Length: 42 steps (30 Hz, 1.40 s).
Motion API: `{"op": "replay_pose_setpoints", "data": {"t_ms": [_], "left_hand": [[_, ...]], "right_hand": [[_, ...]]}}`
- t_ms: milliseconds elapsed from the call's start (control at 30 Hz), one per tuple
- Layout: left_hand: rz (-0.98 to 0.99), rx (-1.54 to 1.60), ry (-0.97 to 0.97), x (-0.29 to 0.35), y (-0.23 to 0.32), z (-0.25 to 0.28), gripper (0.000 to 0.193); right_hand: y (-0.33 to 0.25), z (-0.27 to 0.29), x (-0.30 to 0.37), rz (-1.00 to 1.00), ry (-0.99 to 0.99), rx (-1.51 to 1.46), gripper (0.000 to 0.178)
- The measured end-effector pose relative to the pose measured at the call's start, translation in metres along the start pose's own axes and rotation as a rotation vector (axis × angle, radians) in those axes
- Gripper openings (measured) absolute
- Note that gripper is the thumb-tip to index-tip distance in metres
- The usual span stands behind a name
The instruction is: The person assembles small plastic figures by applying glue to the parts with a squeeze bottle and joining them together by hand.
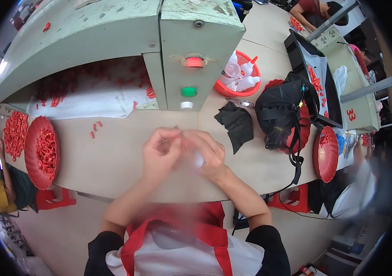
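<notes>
Red small parts fill the red tray [41,152] at the left table edge, and a red basket [238,73] beside the green machine [113,41] holds white plastic bottles. The left hand [159,154] and right hand [207,154] meet above the tabletop [118,152], fingers curled narrow and pinching a small red piece [183,143], blurred beyond further detail.
</notes>
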<state>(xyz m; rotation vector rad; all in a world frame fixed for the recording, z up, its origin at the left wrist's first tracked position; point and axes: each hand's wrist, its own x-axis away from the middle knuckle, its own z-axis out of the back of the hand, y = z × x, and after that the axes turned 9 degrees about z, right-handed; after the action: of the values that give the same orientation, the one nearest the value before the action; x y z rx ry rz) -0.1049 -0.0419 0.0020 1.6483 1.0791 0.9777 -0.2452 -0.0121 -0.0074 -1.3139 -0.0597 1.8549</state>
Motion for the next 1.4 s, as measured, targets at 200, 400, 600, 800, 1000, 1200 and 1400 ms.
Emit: {"op": "replay_pose_setpoints", "data": {"t_ms": [200, 400, 600, 800, 1000, 1200, 1400], "left_hand": [[-0.066, -0.021, 0.020, 0.001, 0.000, -0.001, 0.012], [-0.016, -0.021, 0.006, -0.004, 0.001, 0.004, 0.012], [-0.019, -0.034, 0.006, -0.004, 0.003, 0.005, 0.013], [-0.007, -0.017, -0.001, -0.004, 0.001, 0.004, 0.013], [-0.021, -0.026, -0.006, -0.006, 0.005, 0.003, 0.019], [0.249, 0.023, -0.104, 0.001, 0.020, 0.012, 0.033], [0.158, 0.002, -0.135, 0.010, 0.009, 0.034, 0.036]], "right_hand": [[-0.002, -0.001, 0.005, -0.002, 0.011, 0.012, 0.047], [-0.002, -0.002, -0.001, 0.004, 0.010, 0.011, 0.047], [-0.001, -0.002, -0.001, 0.000, 0.007, 0.008, 0.048], [-0.001, 0.001, 0.002, -0.012, -0.010, 0.007, 0.051], [-0.001, 0.002, -0.002, -0.009, -0.011, 0.005, 0.053], [-0.005, -0.007, -0.009, -0.001, -0.046, 0.017, 0.047], [-0.018, 0.002, 0.009, -0.011, -0.126, 0.059, 0.055]]}}
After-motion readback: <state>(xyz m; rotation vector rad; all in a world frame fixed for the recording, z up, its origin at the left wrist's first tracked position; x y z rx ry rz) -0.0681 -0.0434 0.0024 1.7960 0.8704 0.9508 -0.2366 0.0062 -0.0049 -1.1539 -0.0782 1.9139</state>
